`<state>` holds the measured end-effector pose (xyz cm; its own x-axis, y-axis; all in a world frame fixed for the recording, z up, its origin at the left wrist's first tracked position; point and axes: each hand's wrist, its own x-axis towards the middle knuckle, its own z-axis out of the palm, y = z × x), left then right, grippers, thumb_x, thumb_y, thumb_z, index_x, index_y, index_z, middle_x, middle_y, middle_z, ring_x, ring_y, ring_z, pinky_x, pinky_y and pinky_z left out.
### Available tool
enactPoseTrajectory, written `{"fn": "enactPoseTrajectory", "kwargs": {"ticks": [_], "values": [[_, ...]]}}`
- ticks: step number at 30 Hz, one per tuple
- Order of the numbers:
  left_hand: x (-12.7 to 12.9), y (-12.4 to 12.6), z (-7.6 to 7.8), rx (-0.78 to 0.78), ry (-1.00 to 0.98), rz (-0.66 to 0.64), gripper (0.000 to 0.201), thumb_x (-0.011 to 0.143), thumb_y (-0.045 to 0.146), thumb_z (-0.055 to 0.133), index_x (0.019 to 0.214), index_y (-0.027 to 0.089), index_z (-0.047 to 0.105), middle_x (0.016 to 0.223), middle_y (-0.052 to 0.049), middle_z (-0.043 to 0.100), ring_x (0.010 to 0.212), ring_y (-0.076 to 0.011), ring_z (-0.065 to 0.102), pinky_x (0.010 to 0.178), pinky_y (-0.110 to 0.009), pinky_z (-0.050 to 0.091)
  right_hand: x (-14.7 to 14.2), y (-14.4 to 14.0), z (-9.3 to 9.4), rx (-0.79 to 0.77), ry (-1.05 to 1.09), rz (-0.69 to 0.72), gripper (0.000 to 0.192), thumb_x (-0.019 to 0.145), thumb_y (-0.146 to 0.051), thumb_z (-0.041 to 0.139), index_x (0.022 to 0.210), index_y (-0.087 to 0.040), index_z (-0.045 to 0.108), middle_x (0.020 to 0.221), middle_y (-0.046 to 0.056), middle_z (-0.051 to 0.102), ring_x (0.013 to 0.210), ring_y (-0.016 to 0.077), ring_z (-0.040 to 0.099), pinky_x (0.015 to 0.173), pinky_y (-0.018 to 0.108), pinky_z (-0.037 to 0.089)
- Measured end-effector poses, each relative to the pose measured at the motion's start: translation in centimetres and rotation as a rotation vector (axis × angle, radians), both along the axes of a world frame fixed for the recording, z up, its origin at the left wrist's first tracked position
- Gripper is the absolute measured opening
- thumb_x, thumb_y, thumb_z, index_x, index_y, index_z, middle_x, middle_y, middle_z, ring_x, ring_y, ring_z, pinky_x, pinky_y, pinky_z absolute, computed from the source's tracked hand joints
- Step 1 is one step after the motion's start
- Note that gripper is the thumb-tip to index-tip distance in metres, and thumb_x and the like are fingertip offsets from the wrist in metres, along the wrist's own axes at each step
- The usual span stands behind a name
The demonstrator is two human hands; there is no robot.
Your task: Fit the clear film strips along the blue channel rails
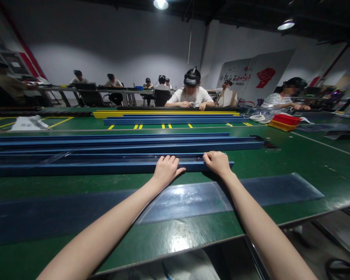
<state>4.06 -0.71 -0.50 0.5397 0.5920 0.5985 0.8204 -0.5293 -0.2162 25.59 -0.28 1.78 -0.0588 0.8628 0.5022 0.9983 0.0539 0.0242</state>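
On a long green workbench [280, 163], a person's two bare hands rest on the nearest blue channel strip [76, 168], the landmark of the scene; the left hand [166, 170] lies palm-down over the strip's top edge, fingers [167, 158] pressed together and curled over the far lip, thumb pointing right along the near face; the right hand [218, 162] sits just to the right of it on the same strip, close to the strip's right end, fingers folded into a loose fist over the edge — whether it pinches anything underneath cannot be told. The strip itself runs left from the hands to the frame's edge, lying flat on the bench. Just behind it lie more blue strips [119, 146], stacked side by side and parallel. In front of it, nearer the wearer, a dark glossy plastic sheet [280, 188] stretches along the bench under both forearms. Well beyond the strip, across a row of yellow floor-style markings [163, 126], a yellow strip and further blue ones [169, 116] lie before a seated co-worker in a white shirt [191, 97]; to the right of that person, a red tray [286, 119] sits on a yellow one — other workers sit at distant tables.
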Motion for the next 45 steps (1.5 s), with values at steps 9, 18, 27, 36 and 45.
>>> {"fn": "enactPoseTrajectory", "kwargs": {"ticks": [9, 18, 27, 36, 45], "values": [[0.0, 0.1, -0.1, 0.019, -0.006, -0.070, 0.034, 0.081, 0.047, 0.050, 0.074, 0.014, 0.056, 0.071, -0.006, 0.062, 0.070, -0.0191, 0.054, 0.063, -0.030, 0.029, 0.0, -0.2, 0.2, -0.059, -0.031, 0.045, 0.043, 0.085, -0.032, 0.032, 0.062, -0.018, 0.066, 0.073, 0.006, 0.069, 0.065, 0.0152, 0.060, 0.051, 0.025, 0.024], [-0.1, 0.3, -0.2, 0.023, -0.026, -0.079, 0.033, 0.080, 0.046, 0.052, 0.074, 0.014, 0.056, 0.070, -0.005, 0.062, 0.069, -0.0189, 0.055, 0.062, -0.030, 0.029, 0.1, -0.2, 0.3, -0.067, -0.031, 0.062, 0.042, 0.085, -0.032, 0.032, 0.063, -0.019, 0.065, 0.074, 0.005, 0.069, 0.066, 0.0144, 0.060, 0.052, 0.025, 0.024], [0.0, 0.1, 0.0, -0.018, -0.011, -0.051, 0.032, 0.081, 0.046, 0.051, 0.076, 0.015, 0.056, 0.069, -0.006, 0.062, 0.069, -0.0194, 0.055, 0.061, -0.030, 0.030, -0.2, -0.4, 0.4, -0.116, -0.053, 0.091, 0.044, 0.087, -0.034, 0.030, 0.066, -0.019, 0.066, 0.075, 0.006, 0.069, 0.066, 0.0147, 0.060, 0.052, 0.025, 0.024], [0.0, -0.1, 0.2, -0.047, -0.009, -0.032, 0.033, 0.082, 0.047, 0.049, 0.077, 0.015, 0.057, 0.069, -0.007, 0.061, 0.070, -0.0196, 0.055, 0.060, -0.030, 0.030, -0.8, -1.1, 1.0, -0.175, -0.053, 0.211, 0.038, 0.085, -0.031, 0.032, 0.071, -0.019, 0.065, 0.077, 0.005, 0.068, 0.074, 0.0147, 0.059, 0.058, 0.023, 0.029], [0.0, -0.1, 0.2, -0.040, -0.005, -0.030, 0.034, 0.081, 0.047, 0.050, 0.078, 0.014, 0.056, 0.071, -0.006, 0.063, 0.069, -0.0192, 0.055, 0.060, -0.029, 0.030, -1.3, -1.4, 0.9, -0.206, -0.008, 0.367, 0.029, 0.082, -0.028, 0.038, 0.080, -0.018, 0.065, 0.084, 0.005, 0.067, 0.078, 0.0146, 0.058, 0.066, 0.022, 0.033]]}}
